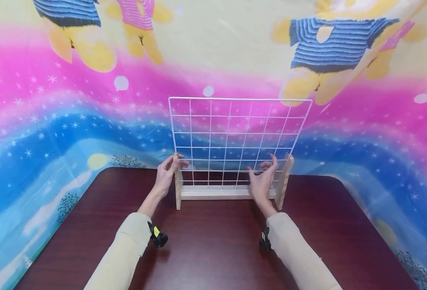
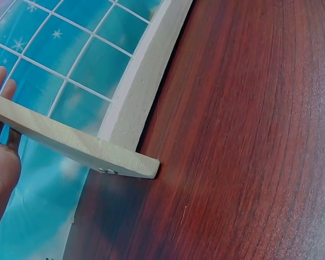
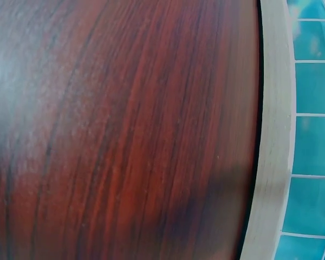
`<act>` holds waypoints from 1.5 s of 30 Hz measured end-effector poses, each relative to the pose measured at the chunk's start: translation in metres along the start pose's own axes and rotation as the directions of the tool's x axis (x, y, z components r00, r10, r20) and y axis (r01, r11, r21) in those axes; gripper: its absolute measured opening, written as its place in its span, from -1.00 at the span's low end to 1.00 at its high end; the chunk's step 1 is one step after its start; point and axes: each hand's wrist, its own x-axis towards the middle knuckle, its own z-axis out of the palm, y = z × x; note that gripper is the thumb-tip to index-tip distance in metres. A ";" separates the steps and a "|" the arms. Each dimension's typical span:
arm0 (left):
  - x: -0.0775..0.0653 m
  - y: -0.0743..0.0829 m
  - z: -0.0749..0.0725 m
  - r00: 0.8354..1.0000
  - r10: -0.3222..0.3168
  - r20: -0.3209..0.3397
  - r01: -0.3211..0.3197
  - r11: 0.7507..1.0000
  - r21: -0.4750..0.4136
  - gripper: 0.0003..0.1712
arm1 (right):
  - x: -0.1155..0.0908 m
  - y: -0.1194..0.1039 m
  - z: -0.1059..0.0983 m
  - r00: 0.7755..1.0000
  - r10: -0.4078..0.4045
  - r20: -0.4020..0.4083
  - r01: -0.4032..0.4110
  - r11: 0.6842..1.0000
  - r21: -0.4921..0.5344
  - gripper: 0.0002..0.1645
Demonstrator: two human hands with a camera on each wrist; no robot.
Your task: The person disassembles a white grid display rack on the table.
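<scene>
A white wire grid rack (image 1: 235, 147) with pale wooden side posts and a wooden base bar (image 1: 217, 195) stands upright on the table. My left hand (image 1: 166, 173) holds the rack's left post (image 1: 178, 189), its fingers reaching past the wood toward the mesh. In the left wrist view, the fingers (image 2: 5, 89) show beyond the post (image 2: 76, 138). At the right part of the mesh, just inside the right post (image 1: 284, 181), is my right hand (image 1: 262, 181), thumb and fingers spread apart. In the right wrist view only the base bar (image 3: 273, 135) and some mesh appear; that hand is out of frame.
The dark reddish-brown table (image 1: 213, 245) has rounded far corners. Behind it hangs a colourful cloth (image 1: 90, 108) with bears and snowflakes. Black wrist cameras (image 1: 158, 235) are strapped at both sleeve cuffs.
</scene>
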 end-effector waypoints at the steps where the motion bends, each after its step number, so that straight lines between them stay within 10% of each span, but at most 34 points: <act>1: -0.001 0.002 0.001 1.000 0.003 0.001 -0.003 1.000 -0.001 -0.74 | -0.001 0.000 0.000 1.000 0.004 -0.002 -0.004 1.000 0.004 0.06; 29: -0.007 0.017 0.006 0.999 0.037 0.006 -0.037 0.999 -0.020 -0.75 | 0.003 -0.011 0.002 1.000 0.023 -0.020 -0.023 0.999 -0.038 0.10; 45: -0.002 -0.006 0.001 0.999 0.050 -0.011 -0.050 0.998 -0.038 -0.69 | 0.003 -0.015 0.005 1.000 0.014 -0.003 -0.014 0.996 -0.092 0.18</act>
